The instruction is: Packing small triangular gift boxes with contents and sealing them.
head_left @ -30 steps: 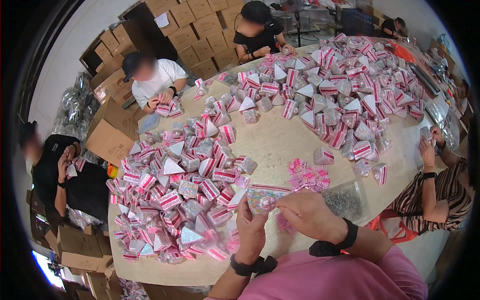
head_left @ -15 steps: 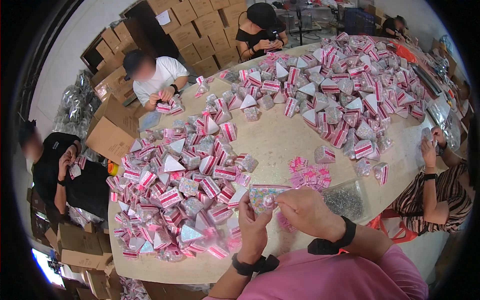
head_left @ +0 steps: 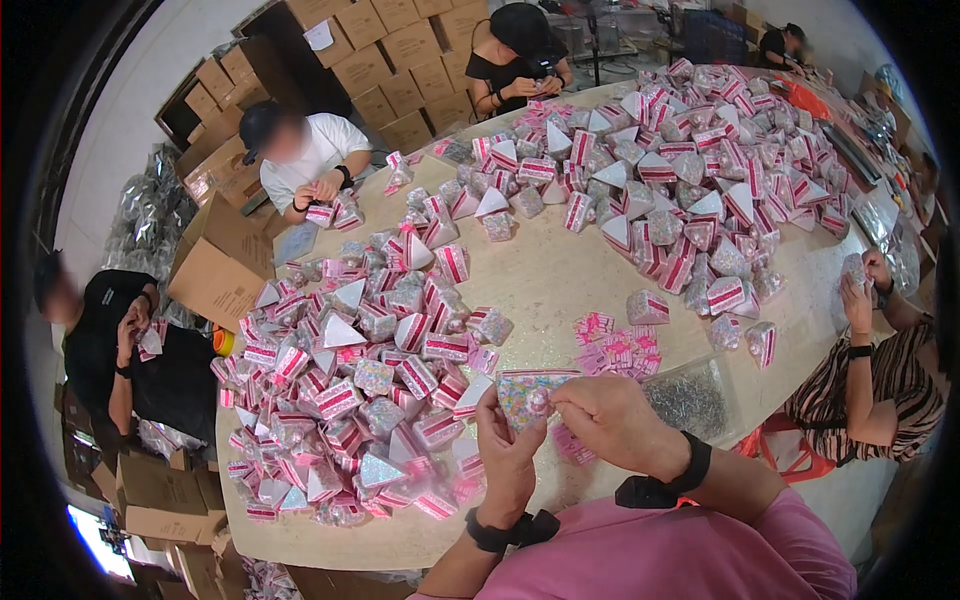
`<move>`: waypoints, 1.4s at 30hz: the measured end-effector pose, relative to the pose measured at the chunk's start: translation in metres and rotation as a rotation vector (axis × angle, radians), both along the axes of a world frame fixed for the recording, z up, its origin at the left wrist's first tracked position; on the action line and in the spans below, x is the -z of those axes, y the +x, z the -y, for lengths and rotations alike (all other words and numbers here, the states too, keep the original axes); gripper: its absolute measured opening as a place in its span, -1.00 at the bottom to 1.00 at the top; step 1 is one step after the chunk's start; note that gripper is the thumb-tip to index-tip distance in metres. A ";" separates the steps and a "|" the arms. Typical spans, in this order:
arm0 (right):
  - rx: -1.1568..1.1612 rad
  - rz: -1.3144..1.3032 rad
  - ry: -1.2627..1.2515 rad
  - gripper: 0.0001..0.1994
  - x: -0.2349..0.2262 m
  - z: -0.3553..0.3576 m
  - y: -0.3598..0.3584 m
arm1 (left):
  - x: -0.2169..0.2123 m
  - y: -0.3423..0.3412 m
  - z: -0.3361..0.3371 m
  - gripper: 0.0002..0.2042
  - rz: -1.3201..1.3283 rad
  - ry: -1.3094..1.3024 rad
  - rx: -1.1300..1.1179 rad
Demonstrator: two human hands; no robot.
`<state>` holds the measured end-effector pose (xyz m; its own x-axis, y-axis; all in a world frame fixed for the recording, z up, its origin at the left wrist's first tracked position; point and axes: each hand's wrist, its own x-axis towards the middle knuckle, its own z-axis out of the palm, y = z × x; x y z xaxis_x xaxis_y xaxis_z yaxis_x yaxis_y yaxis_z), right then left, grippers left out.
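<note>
A wedge-shaped toy cake slice [head_left: 522, 398] with a multicoloured sprinkle top is held up near the table's front edge. My left hand [head_left: 508, 450] grips it from the left side, thumb and fingers around it. My right hand [head_left: 620, 425] is closed, its fingertips pinching the slice's right end; whatever finer thing may be between them is hidden. Left of my hands lies a big heap of bagged pink-and-white cake slices [head_left: 340, 400]. Just beyond my right hand are pink printed cards [head_left: 620, 350] and a clear tray of small silvery pieces [head_left: 688, 402].
Another large heap of bagged slices [head_left: 690, 160] covers the far right of the table [head_left: 550, 290]. Several co-workers sit or stand round the table, handling small items. Cardboard boxes [head_left: 385, 50] are stacked at the back, and an open carton [head_left: 222, 262] stands at the left edge.
The whole view has shifted slightly. My hands keep nearly the same grip on the cake slice. The co-worker at the far left has moved their hands a little.
</note>
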<state>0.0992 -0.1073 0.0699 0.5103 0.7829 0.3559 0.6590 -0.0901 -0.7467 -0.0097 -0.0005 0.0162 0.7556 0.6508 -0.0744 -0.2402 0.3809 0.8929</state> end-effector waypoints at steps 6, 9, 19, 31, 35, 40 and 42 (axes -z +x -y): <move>-0.016 -0.012 -0.009 -0.90 0.002 0.000 0.003 | 0.005 0.002 -0.001 -0.36 0.009 -0.055 0.023; -0.018 -0.007 -0.021 -0.90 0.003 0.000 0.004 | 0.002 0.004 0.000 -0.37 0.003 -0.066 0.024; 0.017 -0.015 -0.035 -0.91 0.007 -0.001 0.005 | 0.007 0.005 0.000 -0.34 -0.042 0.080 -0.018; 0.055 -0.052 -0.093 -0.92 0.009 -0.003 0.008 | 0.011 0.009 -0.002 -0.25 -0.024 0.453 -0.152; 0.060 0.042 -0.085 -0.92 0.013 -0.004 0.007 | 0.010 0.010 -0.003 -0.24 -0.052 0.512 -0.156; 0.031 -0.001 -0.022 -0.93 0.017 -0.005 0.010 | 0.011 0.010 -0.005 -0.25 -0.067 0.464 -0.141; 0.032 0.004 -0.025 -0.93 0.018 -0.005 0.010 | 0.012 0.009 -0.006 -0.26 -0.071 0.372 -0.108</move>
<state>0.1095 -0.1022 0.0523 0.5340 0.7747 0.3385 0.6583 -0.1298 -0.7415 -0.0002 0.0052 0.0045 0.6828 0.7186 0.1323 -0.1940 0.0037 0.9810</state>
